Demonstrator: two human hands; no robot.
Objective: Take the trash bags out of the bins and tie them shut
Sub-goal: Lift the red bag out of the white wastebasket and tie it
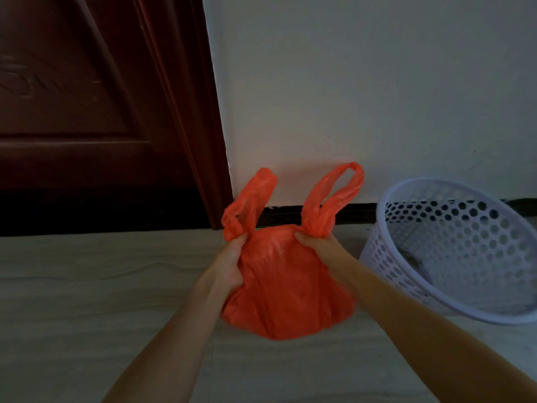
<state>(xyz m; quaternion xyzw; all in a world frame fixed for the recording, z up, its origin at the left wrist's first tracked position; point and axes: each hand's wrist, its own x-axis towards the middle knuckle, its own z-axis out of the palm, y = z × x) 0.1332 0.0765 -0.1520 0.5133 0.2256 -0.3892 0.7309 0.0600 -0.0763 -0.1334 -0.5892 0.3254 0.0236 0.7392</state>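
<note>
Orange bag (286, 289) is out of the bin, bulging at the bottom, held in front of the wall (363, 91) over the pale floor (87, 301). Left hand (229, 264) grips the base of the left handle loop, fingers curled round the plastic. Right hand (318, 245) grips the base of the right loop likewise. Both loops stand upright, untied. White perforated bin (456, 251) sits tilted just right of the bag. Dark wooden door (96, 112) at left.

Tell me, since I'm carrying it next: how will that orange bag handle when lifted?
Probably floppy: the orange bag sags and bulges below where the left hand and right hand grip its handles. Likely light, since the thin film holds. Its wrinkled plastic may slip.
</note>
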